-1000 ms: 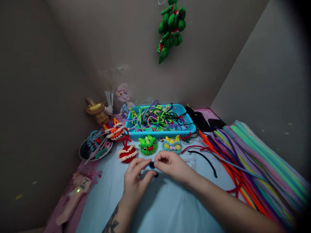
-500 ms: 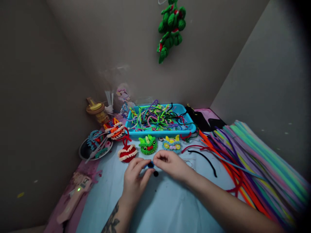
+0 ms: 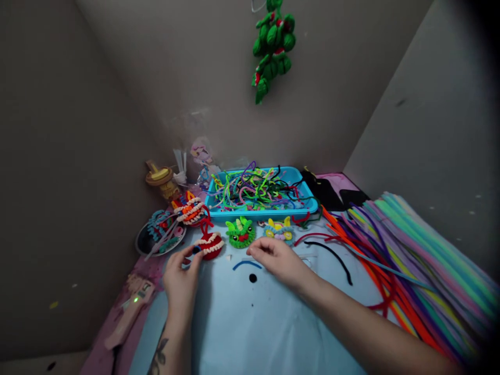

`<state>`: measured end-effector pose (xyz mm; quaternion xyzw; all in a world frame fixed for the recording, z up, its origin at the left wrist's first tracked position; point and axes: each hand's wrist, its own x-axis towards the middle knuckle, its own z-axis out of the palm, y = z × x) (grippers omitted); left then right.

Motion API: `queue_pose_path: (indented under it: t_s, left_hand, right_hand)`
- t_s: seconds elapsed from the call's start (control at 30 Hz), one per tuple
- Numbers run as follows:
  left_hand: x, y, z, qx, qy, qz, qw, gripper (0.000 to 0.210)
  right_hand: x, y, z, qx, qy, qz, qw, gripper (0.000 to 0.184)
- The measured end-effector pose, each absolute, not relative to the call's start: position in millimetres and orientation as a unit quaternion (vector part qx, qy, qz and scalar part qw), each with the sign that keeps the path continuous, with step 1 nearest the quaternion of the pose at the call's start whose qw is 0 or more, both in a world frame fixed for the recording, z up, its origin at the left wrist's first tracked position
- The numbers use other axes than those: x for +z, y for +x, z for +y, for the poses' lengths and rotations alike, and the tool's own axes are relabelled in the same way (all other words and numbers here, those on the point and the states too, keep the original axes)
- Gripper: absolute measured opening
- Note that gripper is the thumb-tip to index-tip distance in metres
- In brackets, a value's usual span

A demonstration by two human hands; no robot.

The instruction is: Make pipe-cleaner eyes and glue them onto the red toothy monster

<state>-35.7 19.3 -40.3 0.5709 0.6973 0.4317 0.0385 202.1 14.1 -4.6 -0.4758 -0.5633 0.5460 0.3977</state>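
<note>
My left hand (image 3: 180, 275) pinches a small black disc with a blue edge (image 3: 196, 250) between thumb and forefinger. It is close to the red pipe-cleaner piece with cream ruffles (image 3: 213, 246). My right hand (image 3: 275, 260) is closed over the middle of the cloth, fingertips together; what they hold, if anything, is hidden. Beside those fingertips lies a short blue pipe cleaner (image 3: 247, 263), and below it a black disc (image 3: 253, 278). Behind my hands sit a green dragon-like head (image 3: 240, 233) and a blue-and-yellow head (image 3: 278, 230), the latter partly covered by my right hand.
A blue tray (image 3: 269, 214) of tangled pipe-cleaner scraps stands at the back. Bundled pipe cleaners (image 3: 425, 260) spread along the right. On the left are a metal bowl (image 3: 142, 245) with finished pieces, a brown cup (image 3: 161, 181) and a pink glue gun (image 3: 127, 317).
My left hand has moved left, carrying the blue-edged black disc away from my right hand. The short blue pipe cleaner on the cloth now shows. My right hand has barely moved.
</note>
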Motion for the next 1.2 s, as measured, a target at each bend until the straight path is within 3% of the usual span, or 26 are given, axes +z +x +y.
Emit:
queue_pose_path:
  t_s: [0.27,0.63,1.2]
  left_hand:
    - [-42,-39,22,0.415,0.532,0.731,0.102,0.051]
    - [-54,-51,31,0.454,0.489,0.718,0.199,0.042]
    - [-57,-41,32,0.454,0.511,0.699,0.211,0.027]
  right_hand:
    - [-4,203,12,0.552,-0.469,-0.559,0.403,0.027]
    - [-8,202,11,0.549,-0.467,-0.569,0.396,0.026]
    - [-13,198,8,0.547,-0.483,-0.573,0.372,0.03]
